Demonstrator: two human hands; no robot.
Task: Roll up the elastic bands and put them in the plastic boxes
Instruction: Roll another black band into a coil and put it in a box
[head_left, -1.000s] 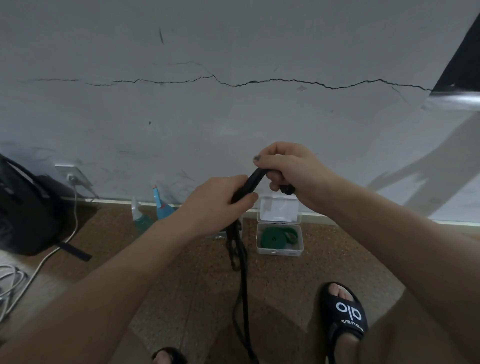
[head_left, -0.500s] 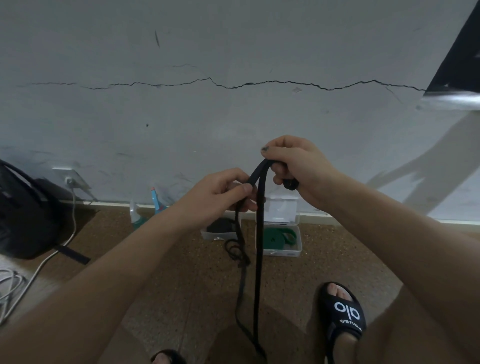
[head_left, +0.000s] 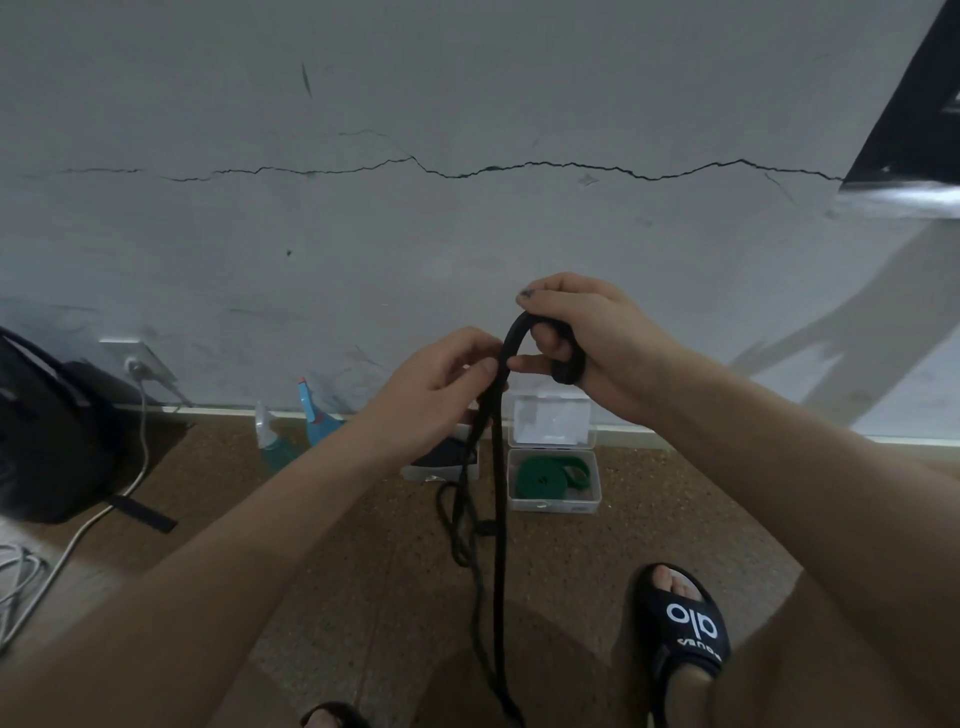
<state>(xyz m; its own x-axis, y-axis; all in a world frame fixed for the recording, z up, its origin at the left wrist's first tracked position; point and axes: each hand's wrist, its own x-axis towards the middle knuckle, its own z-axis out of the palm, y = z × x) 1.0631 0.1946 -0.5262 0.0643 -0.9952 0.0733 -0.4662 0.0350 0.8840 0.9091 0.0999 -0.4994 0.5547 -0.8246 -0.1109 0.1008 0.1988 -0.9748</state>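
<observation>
Since a second ago the left hand (head_left: 441, 384) has shifted from a full fist around the black elastic band (head_left: 500, 467) to a fingertip pinch just below the right hand (head_left: 582, 338), and the band's hanging strands have pulled straighter. The right hand holds a small coil of the band wound around its fingers, with its thumb and forefinger closed over the top of the loop. The left hand's grip is a pinch of thumb against fingers on the strand where it leaves that coil; the two hands nearly touch. From there the band drops in two or three strands toward the floor (head_left: 363, 597), with a loose tangle partway down and the lowest part running out of view at the bottom edge.

On the floor by the wall (head_left: 467, 93) sits an open clear plastic box (head_left: 554, 496), its lid raised against the skirting, holding a rolled green elastic band (head_left: 540, 475). Just to its left is a second plastic box (head_left: 431, 470) with something dark inside, perhaps another rolled band, though the left wrist and hanging strands hide most of it. Farther left stand two spray bottles (head_left: 306, 426), then a white cable (head_left: 137, 467) plugged into a wall socket (head_left: 132, 358), and a black bag (head_left: 47, 436) at the left edge. A foot in a black slide sandal (head_left: 685, 623) rests on the floor at lower right.
</observation>
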